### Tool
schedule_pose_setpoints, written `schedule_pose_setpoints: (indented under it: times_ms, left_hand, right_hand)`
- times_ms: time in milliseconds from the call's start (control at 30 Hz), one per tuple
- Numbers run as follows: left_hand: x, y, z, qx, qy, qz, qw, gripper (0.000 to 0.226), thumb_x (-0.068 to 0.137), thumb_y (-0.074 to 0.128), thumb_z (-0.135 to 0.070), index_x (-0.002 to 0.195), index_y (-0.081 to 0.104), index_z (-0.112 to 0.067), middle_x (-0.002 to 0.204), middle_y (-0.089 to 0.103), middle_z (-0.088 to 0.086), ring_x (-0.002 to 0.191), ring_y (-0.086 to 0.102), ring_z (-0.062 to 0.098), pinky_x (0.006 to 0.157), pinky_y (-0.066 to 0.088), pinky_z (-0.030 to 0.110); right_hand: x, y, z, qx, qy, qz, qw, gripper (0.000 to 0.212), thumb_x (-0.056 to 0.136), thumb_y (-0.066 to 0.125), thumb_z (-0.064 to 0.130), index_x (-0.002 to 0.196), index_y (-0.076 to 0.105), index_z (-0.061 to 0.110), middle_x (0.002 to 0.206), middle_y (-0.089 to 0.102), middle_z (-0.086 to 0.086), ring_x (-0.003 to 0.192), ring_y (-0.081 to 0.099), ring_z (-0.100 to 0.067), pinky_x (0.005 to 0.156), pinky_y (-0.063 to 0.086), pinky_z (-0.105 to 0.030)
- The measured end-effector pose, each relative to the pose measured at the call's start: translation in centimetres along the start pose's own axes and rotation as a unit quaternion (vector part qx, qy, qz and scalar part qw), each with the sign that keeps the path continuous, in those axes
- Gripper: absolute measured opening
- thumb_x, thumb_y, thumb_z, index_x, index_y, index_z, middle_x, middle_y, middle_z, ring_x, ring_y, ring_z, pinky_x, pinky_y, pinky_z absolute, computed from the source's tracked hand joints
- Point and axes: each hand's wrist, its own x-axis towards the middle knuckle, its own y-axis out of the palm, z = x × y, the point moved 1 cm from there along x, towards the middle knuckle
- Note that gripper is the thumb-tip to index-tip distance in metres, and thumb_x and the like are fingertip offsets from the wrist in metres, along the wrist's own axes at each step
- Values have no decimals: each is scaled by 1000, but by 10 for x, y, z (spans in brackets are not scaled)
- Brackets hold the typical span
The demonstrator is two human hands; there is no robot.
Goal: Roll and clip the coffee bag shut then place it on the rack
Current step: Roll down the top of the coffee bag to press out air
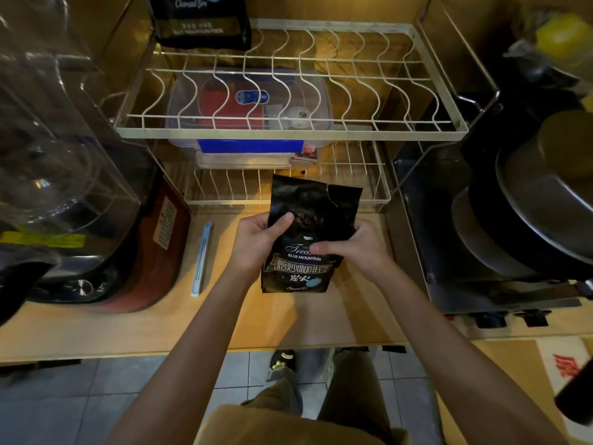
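Note:
A black coffee bag [308, 213] with white and blue lettering stands upright over the wooden counter, its torn top edge open and unrolled. My left hand [256, 242] grips its left side, thumb on the front. My right hand [356, 245] holds the right side, thumb across the label. A pale blue bag clip [202, 258] lies flat on the counter, well left of the bag and untouched. The white wire rack [288, 130] rises behind the bag, with a second black coffee bag [202, 24] standing on its upper tier at the back left.
A clear lidded box [250, 123] with a blue latch sits under the upper tier. A red appliance [147, 252] and a clear jug [41, 155] crowd the left. Stacked dark pans [529, 220] fill the right. The counter edge [224, 348] runs close to my body.

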Motion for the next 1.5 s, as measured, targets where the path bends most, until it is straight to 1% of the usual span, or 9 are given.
schedule_pose_setpoints:
  times_ms: [133, 333, 467, 667, 1000, 1133, 1267, 1333, 1500]
  left_hand:
    - [1, -4, 4, 10, -11, 1, 1000, 10, 85, 55, -12, 80, 64, -11, 63, 73, -10, 64, 67, 5, 54, 52, 15]
    - [2, -13, 4, 20, -10, 23, 999, 14, 80, 60, -10, 93, 64, -8, 82, 70, -1, 74, 67, 5, 61, 52, 15]
    - [1, -7, 9, 16, -10, 9, 1000, 9, 80, 60, -8, 87, 65, -9, 68, 73, -8, 69, 68, 7, 57, 54, 16]
    - [1, -8, 8, -5, -21, -17, 1000, 9, 82, 59, -11, 87, 66, -9, 67, 74, -7, 70, 69, 10, 56, 54, 17]
    - [-1, -13, 4, 2, -18, -21, 1000, 15, 84, 56, -21, 93, 66, -14, 84, 71, -3, 79, 68, 9, 63, 54, 16]
    - [-2, -7, 3, -28, -18, -52, 998, 19, 85, 55, -15, 102, 61, -10, 80, 73, -2, 80, 69, 14, 60, 54, 19]
    - [0, -10, -5, -72, -11, -133, 988, 49, 80, 61, -8, 124, 41, -18, 87, 69, 2, 79, 69, 16, 61, 57, 29]
    - [-1, -19, -9, -101, -12, -175, 979, 52, 81, 60, -4, 125, 37, -16, 89, 62, 0, 69, 69, 10, 54, 56, 25]
    - [-1, -28, -11, -84, -31, -138, 986, 51, 81, 59, -4, 127, 37, -13, 89, 61, -1, 64, 69, 8, 53, 58, 25]
  right_hand:
    - [1, 3, -4, 11, 2, 6, 1000, 46, 62, 79, -3, 100, 60, 14, 99, 65, 4, 95, 64, -11, 72, 56, -18]
    - [2, -7, -7, 72, 12, 30, 997, 38, 71, 71, -3, 95, 63, 26, 100, 66, 7, 100, 62, -13, 80, 52, -24]
    - [4, -9, -7, 61, 10, 23, 998, 33, 71, 71, -4, 90, 65, 22, 94, 69, 6, 91, 65, -9, 77, 54, -22]
    - [7, -13, -6, 25, -20, -18, 999, 11, 77, 67, 3, 74, 70, 13, 66, 74, 10, 69, 68, -4, 66, 54, -16]
    - [-1, 4, -6, 122, 14, -51, 991, 8, 81, 65, 11, 82, 70, 17, 82, 72, 0, 85, 65, -20, 76, 52, -30]
    - [-7, 14, 2, 147, 6, -90, 985, 8, 83, 63, 11, 80, 69, 16, 76, 72, 4, 73, 69, -8, 63, 53, -20]
    - [-9, -1, 8, 125, 9, -244, 962, 22, 90, 55, 25, 71, 65, 20, 72, 68, 5, 78, 64, -11, 79, 50, -28]
    - [-10, -17, 12, 75, -16, -281, 957, 25, 92, 51, 24, 72, 63, 14, 71, 64, 3, 76, 61, -6, 79, 46, -27]
    - [-7, -7, 13, 32, -11, -127, 991, 16, 87, 58, 20, 98, 65, 10, 89, 68, 4, 90, 64, -9, 84, 49, -29]
